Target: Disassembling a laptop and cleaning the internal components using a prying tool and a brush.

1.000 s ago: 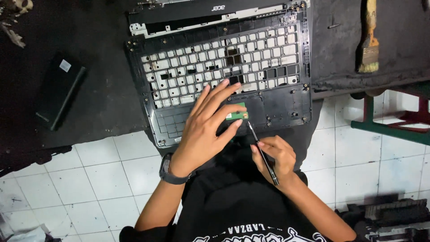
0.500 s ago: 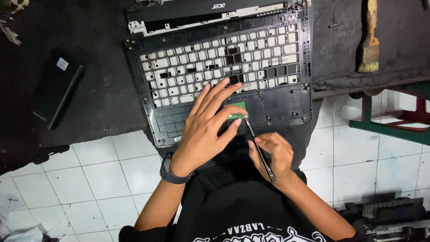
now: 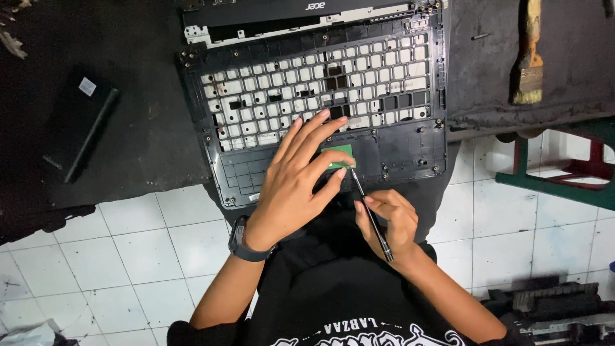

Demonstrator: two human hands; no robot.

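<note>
Head view, looking down on a dark work surface [image 3: 147, 128] that ends above a white tiled floor [image 3: 134, 250]. A laptop palmrest frame [image 3: 410, 144] lies upside down at the surface's near edge, its white keyboard grid [image 3: 307, 96] facing up and its near side overhanging the person's lap.

The left hand [image 3: 298, 186] rests flat on the near part of the frame, fingers spread apart and extended; the fingertips lie on and around a small green circuit board [image 3: 341, 154], pressing it against the frame rather than gripping it. The board sits in the touchpad area, just below the keyboard grid and roughly at the middle of the frame. A dark wristwatch [image 3: 242, 240] is worn on the left wrist.

The right hand [image 3: 387, 221] is closed around a thin dark screwdriver [image 3: 370, 214] — thumb and fingers clamped on the shaft, held like a pen. The tool slants up and to the left, and its tip reaches the near right corner of the green board, just beside the left fingertips; whether the tip touches a screw cannot be told.

Elsewhere: a flat black rectangular block [image 3: 80, 125] lies well apart on the left of the surface, a worn paintbrush [image 3: 528, 57] lies at the upper right, and a green and red stool frame [image 3: 564, 173] stands on the tiles at the right — the person wears a black printed shirt [image 3: 333, 295]
</note>
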